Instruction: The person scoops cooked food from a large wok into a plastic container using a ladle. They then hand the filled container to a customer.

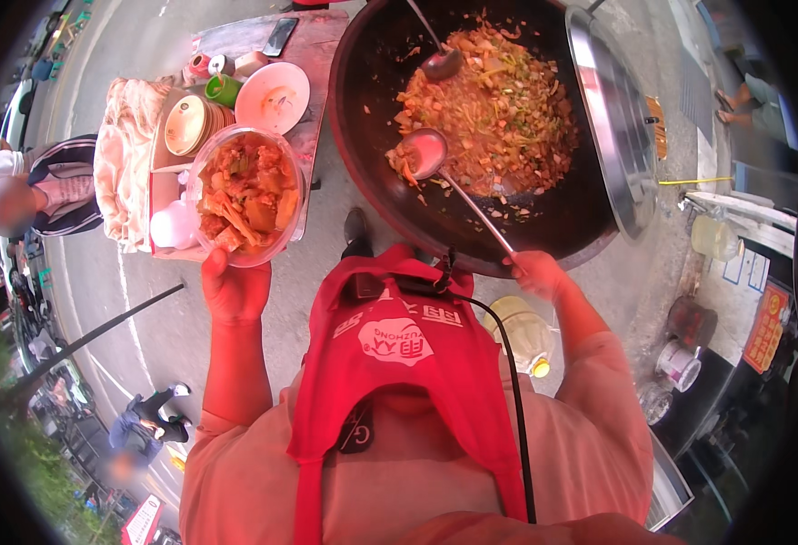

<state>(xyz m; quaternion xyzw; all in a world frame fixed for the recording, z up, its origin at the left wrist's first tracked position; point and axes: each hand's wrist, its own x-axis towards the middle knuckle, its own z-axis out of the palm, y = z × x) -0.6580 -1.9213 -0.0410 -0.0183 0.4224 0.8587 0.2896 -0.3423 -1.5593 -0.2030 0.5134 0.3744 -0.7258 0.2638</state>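
My left hand [237,289] holds up a clear round plastic container [300,194] filled with reddish stewed food. In my right hand [539,274] is the handle of a metal ladle [427,154]; its bowl hangs at the near left edge of the food in a large dark wok [365,129]. Chopped vegetables and diced pieces in reddish sauce [494,109] lie in the wok. A second ladle [442,63] rests at the far side of the food. A large shiny metal lid [610,129] stands tilted along the wok's right side.
A worn table [317,41] at left bears a pink bowl [272,98], stacked paper bowls [191,126], a green cup [223,89], a phone [280,37] and a cloth [126,157]. A plastic oil jug [523,334] stands below the wok. One person [65,184] is beyond the table; another [143,426] is lower left.
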